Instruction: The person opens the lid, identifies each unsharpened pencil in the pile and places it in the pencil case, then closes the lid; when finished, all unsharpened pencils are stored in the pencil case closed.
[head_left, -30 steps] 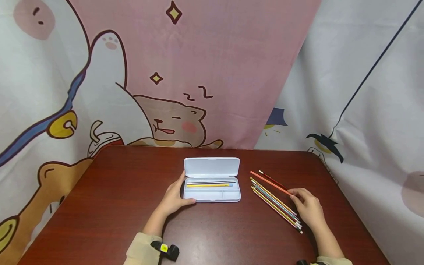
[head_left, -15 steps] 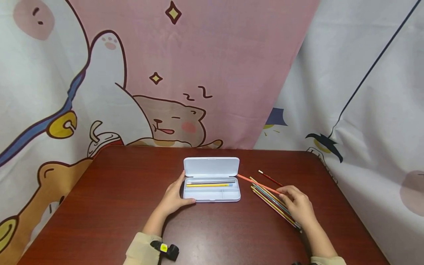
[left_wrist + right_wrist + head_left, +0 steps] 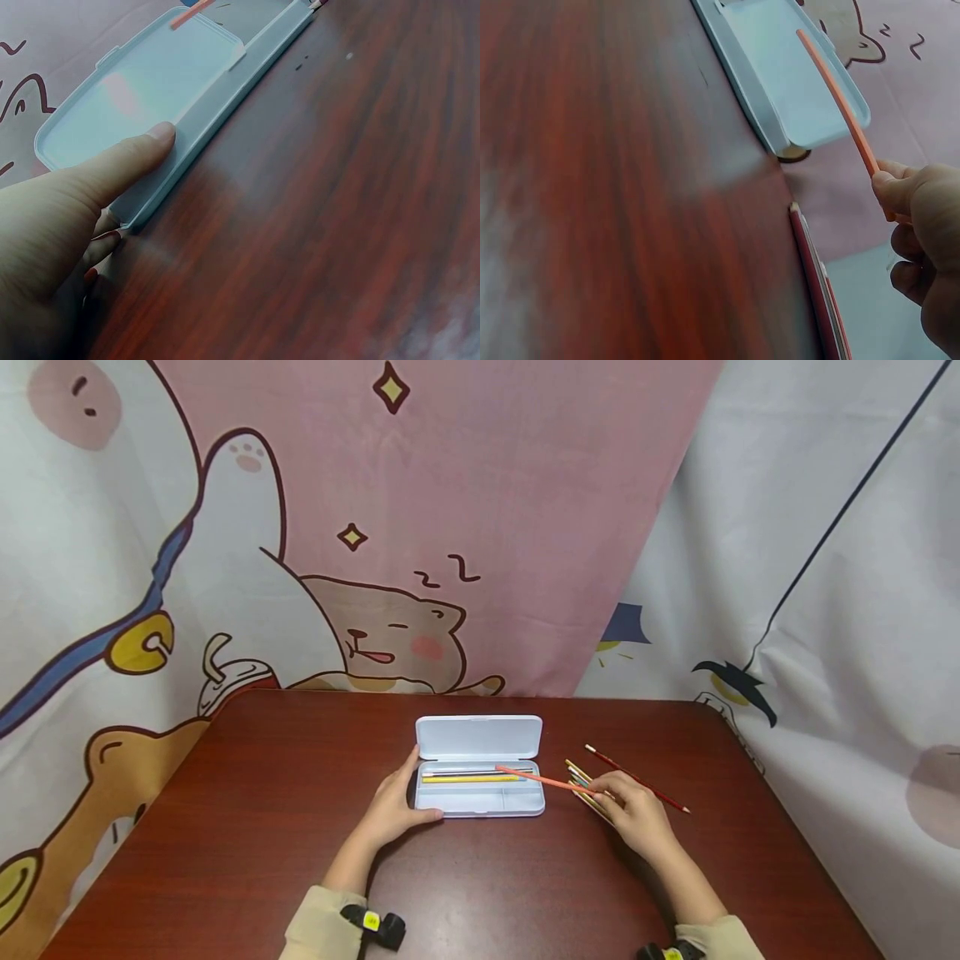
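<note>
A white pencil case (image 3: 478,737) lies with its lid raised; a yellow pencil (image 3: 465,780) and dark slim pencils are inside. My left hand (image 3: 392,802) grips the case's left end, the thumb on its front rim (image 3: 202,124) and the other fingers round the side. My right hand (image 3: 637,817) pinches an orange pencil (image 3: 551,782) near one end. In the head view the pencil's far end overlaps the case's back compartment; in the right wrist view it appears raised above the table, in front of the lid (image 3: 787,82).
Several pencils (image 3: 594,807) lie together on the table, partly hidden under my right hand. Behind them a red pencil (image 3: 671,802) lies apart. The brown table (image 3: 247,827) meets a printed cloth (image 3: 525,527) at the back.
My right hand has moved left with the orange pencil, from over the loose pencils to the case. The red pencil now shows in full. My left hand has stayed put.
</note>
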{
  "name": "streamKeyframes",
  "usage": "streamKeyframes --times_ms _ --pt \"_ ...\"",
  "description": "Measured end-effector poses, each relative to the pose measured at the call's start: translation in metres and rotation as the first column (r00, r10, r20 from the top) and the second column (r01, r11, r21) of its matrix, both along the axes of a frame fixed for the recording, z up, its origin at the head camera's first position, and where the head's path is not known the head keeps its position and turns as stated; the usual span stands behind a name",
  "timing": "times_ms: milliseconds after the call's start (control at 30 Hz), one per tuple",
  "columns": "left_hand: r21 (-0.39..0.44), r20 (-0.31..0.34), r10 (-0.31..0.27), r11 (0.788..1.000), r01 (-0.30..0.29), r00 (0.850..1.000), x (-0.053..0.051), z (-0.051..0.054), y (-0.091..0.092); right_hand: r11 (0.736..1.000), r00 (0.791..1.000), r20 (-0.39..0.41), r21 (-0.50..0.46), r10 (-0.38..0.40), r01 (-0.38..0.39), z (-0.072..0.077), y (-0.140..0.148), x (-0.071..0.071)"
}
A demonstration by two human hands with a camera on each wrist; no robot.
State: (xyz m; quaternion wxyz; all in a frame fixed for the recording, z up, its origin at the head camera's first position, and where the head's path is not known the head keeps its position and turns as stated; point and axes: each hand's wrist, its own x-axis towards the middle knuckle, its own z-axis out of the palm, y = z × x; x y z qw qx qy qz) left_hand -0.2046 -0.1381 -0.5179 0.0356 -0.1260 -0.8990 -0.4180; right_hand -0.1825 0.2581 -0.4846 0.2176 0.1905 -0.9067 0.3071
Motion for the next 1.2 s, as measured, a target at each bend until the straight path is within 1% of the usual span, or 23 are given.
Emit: streamKeyframes --times_ms 233,500,667,900,1033,1200 --pt "0.009 -0.015 -0.012 1.000 0.012 1.000 -0.002 -0.001 0.000 0.999 0.999 0.020 0.012 0.036 -0.036 0.002 -0.019 -0.010" --pt "0.010 -0.007 -0.006 1.000 0.006 1.000 -0.001 0.000 0.000 0.994 0.994 0.034 -0.017 0.108 -0.107 0.006 -0.039 -0.022" --pt "0.007 -0.006 -0.006 1.000 0.007 1.000 0.000 0.001 0.000 0.988 0.986 0.060 -0.024 0.154 -0.153 0.006 -0.051 -0.030" --pt "0.017 -0.018 -0.017 1.000 0.018 1.000 0.000 0.000 -0.001 0.975 0.973 0.063 -0.025 0.222 -0.221 0.002 -0.065 -0.040" --pt "0.012 -0.026 -0.021 1.000 0.021 0.999 -0.001 0.000 -0.001 0.970 0.967 0.081 -0.018 0.243 -0.242 0.000 -0.071 -0.044" --pt "0.012 -0.015 -0.016 1.000 0.016 1.000 -0.001 0.000 -0.001 0.964 0.958 0.105 -0.021 0.267 -0.267 -0.002 -0.079 -0.049"
